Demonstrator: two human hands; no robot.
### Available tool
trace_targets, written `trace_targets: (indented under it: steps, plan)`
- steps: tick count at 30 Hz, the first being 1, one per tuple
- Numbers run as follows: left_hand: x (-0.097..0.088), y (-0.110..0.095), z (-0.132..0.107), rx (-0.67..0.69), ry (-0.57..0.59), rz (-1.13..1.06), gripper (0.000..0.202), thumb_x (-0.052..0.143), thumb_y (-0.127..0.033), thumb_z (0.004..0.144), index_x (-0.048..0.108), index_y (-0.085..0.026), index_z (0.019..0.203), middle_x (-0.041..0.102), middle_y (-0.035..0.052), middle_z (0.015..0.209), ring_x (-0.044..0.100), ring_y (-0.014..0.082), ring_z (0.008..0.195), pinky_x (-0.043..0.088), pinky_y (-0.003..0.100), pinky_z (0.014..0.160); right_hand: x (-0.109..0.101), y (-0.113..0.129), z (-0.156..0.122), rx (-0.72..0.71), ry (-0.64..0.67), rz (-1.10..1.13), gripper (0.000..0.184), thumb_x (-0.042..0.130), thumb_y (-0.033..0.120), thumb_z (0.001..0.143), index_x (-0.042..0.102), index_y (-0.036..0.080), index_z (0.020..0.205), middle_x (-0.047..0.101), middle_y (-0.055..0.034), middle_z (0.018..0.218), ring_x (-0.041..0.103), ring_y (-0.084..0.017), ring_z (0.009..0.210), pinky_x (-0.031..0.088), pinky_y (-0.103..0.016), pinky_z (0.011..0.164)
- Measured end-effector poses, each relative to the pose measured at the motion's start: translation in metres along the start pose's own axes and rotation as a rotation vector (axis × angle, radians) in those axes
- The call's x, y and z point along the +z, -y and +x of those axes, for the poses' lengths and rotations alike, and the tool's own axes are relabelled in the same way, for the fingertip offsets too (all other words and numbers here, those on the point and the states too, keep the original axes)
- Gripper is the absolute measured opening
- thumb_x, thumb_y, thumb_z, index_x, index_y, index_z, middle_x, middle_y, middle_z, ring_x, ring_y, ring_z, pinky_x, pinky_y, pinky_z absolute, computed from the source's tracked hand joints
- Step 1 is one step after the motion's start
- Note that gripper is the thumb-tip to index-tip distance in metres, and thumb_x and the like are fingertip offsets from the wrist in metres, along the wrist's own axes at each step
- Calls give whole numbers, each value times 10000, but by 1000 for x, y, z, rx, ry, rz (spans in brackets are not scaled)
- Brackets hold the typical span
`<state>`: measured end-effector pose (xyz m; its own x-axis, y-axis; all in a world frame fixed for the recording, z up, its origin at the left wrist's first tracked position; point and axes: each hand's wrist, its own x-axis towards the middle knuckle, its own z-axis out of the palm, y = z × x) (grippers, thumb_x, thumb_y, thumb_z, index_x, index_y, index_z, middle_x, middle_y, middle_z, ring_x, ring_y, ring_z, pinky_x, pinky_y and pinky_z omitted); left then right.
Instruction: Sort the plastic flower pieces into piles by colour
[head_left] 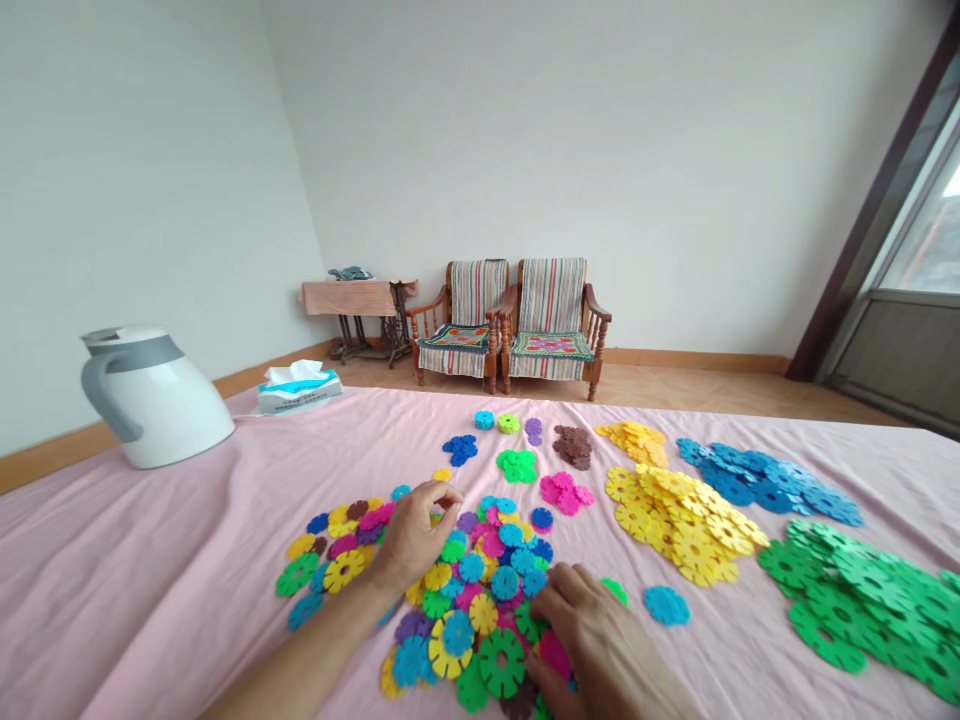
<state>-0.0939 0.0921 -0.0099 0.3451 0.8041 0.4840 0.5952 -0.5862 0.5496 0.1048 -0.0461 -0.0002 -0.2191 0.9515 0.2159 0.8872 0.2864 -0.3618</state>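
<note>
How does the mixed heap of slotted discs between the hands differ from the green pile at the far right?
Color: the mixed heap shows many colors; the green pile only green.
Size: the mixed heap's discs look smaller than the green pile's.
Position: the right hand is over the mixed heap's edge; the green pile has no hand over it.
Both lie on the pink cloth.

A creased pink cloth (217, 560) carried everything. Mixed discs (501, 662) lay heaped in the near middle. On the right spread a yellow pile (682, 525), a blue pile (772, 482) and, nearest, a green pile (862, 600). Brown discs (573, 447) and pink discs (566, 493) lay farther back, mid-scene. A jug (180, 405) and tissue box (300, 390) stood far left.
</note>
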Motion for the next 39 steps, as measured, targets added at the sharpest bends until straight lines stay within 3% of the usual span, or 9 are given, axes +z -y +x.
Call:
trace_targets:
  steps: [13,20,23,26,28,33,39]
  plan:
    - [0,-1,0,-14,16,-16,136,496,-151,773,619,-173,719,664,15,747,616,144,723,464,243,695,-7,7,13,166,-40,-50,175,581,299,767,624,198,903,604,-95,948,562,-266,879,441,-373,735]
    - [-1,-3,1,-28,35,-21,145,487,-182,778,622,-177,728,668,26,758,615,155,738,472,255,697,0,5,18,64,-8,-171,141,524,236,818,646,197,876,631,-97,936,583,-257,857,452,-368,723]
    - [-2,-2,1,-18,30,-28,143,496,-201,779,626,-181,724,668,23,744,614,159,734,477,264,706,6,4,18,-9,-2,-281,156,501,143,823,650,189,829,649,-87,859,591,-252,826,439,-353,699]
    - [-2,-2,1,-15,24,-43,143,503,-210,779,629,-182,718,671,22,740,615,158,726,482,261,697,8,0,17,-37,-50,-338,179,516,60,790,636,192,808,650,-63,813,590,-228,762,413,-318,651]
    - [-2,-2,2,-16,20,-45,143,503,-212,780,628,-181,717,672,21,741,616,158,726,481,258,691,3,-6,16,17,-121,-284,180,497,63,810,614,198,785,638,-45,790,583,-202,723,394,-289,621]
    - [-1,1,2,-9,30,-51,143,495,-202,782,625,-183,725,674,16,756,621,155,736,479,254,701,-38,-38,11,257,-249,-134,242,373,189,904,573,200,767,610,-35,763,578,-176,717,368,-263,618]
    - [-1,2,2,-2,32,-49,144,495,-219,787,624,-186,733,677,19,755,629,160,739,491,257,701,-94,-130,-21,523,-451,-192,173,485,280,785,535,235,626,568,-21,625,496,-184,572,264,-275,536]
